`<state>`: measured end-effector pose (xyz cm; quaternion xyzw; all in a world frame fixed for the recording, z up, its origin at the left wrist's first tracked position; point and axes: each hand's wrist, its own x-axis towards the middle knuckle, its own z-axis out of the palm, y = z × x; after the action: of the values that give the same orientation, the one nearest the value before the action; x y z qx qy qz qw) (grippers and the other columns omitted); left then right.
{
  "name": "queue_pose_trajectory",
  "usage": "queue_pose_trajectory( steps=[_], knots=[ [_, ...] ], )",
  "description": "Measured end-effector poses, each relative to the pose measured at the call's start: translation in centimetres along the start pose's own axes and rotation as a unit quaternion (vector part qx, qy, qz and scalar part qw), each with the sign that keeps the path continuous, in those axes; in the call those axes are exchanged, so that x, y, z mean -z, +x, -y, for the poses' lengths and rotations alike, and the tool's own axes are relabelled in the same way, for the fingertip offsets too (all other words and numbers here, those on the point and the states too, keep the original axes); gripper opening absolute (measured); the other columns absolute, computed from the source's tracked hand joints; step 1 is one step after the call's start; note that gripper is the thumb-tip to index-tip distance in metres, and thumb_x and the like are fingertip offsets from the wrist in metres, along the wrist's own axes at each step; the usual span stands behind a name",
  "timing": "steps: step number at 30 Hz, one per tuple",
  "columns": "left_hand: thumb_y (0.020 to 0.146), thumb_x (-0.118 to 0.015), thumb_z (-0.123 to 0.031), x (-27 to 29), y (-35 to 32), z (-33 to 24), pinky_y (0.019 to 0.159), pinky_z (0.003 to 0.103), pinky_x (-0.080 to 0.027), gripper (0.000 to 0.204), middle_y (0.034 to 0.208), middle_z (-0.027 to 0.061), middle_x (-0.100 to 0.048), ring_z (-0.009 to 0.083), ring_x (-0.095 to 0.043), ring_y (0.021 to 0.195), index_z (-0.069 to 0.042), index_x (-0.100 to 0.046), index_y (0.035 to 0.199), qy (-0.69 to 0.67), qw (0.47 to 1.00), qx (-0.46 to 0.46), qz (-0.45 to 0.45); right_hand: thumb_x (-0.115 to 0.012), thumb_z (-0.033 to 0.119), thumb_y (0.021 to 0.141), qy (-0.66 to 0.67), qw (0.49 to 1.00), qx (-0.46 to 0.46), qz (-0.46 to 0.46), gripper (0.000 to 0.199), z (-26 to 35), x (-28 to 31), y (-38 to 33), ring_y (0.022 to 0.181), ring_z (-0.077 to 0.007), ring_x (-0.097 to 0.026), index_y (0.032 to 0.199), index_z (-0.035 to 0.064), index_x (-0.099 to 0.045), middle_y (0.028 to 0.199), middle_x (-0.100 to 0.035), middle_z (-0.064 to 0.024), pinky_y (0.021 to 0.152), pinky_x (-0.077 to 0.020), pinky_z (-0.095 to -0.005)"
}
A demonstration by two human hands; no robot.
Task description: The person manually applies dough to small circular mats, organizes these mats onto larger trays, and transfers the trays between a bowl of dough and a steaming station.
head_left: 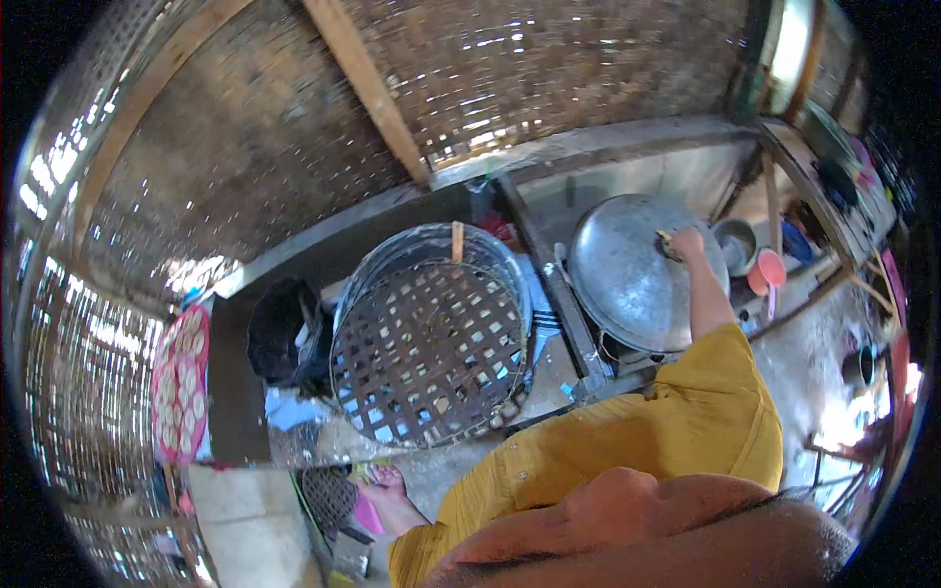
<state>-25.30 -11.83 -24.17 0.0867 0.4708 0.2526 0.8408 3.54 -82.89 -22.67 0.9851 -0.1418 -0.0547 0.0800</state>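
My right hand (688, 244) is closed on the top handle of a large, domed metal lid (618, 265). A small yellow-and-dark piece, perhaps cloth, shows at the fingers. The lid rests over a wide pan on the stove, and what is inside is hidden. Low at the left, my left hand (386, 482) hangs beside the counter with its fingers curled. Something small and pale yellow-green (360, 473) shows at those fingertips, too small to name. Near that hand are a dark woven basket (328, 493) and a pink item (369, 515).
A round, open-weave bamboo tray (431, 343) lies over a big metal basin (382, 257) on the counter. Left of it are a black plastic bag (279, 333) and a pink tray of pale round pieces (180, 387). A pot (735, 245) and pink dipper (766, 271) sit right of the lid.
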Motion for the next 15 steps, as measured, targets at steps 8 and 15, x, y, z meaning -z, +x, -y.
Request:
queue_pose_trajectory(
  steps=[8,15],
  knots=[
    [0.076,-0.045,-0.041,1.0,-0.7,0.4,0.048,0.026,-0.036,0.028,0.064,-0.0024,-0.043,0.0115,-0.040,0.053,-0.013,-0.043,0.074,-0.005,1.000,-0.013,-0.012,-0.049,0.010,0.067,0.560,0.818,-0.108,-0.080,0.013,-6.3,-7.4,6.4,0.055,-0.0223,-0.055,0.069,-0.0008,-0.055,0.063,-0.053,-0.0106,0.045,-0.0424,-0.0374],
    [0.077,-0.043,-0.043,4.9,0.3,-2.0,0.051,0.024,-0.034,0.030,0.066,-0.0039,-0.044,0.0096,-0.039,0.054,-0.014,-0.049,0.078,-0.019,0.999,-0.049,0.000,-0.046,0.005,0.066,0.783,0.596,-0.169,-0.063,0.003,-0.3,10.7,3.6,0.043,-0.0224,-0.049,0.066,0.0021,-0.047,0.057,-0.046,-0.0100,0.036,-0.0380,-0.0350]
  ],
)
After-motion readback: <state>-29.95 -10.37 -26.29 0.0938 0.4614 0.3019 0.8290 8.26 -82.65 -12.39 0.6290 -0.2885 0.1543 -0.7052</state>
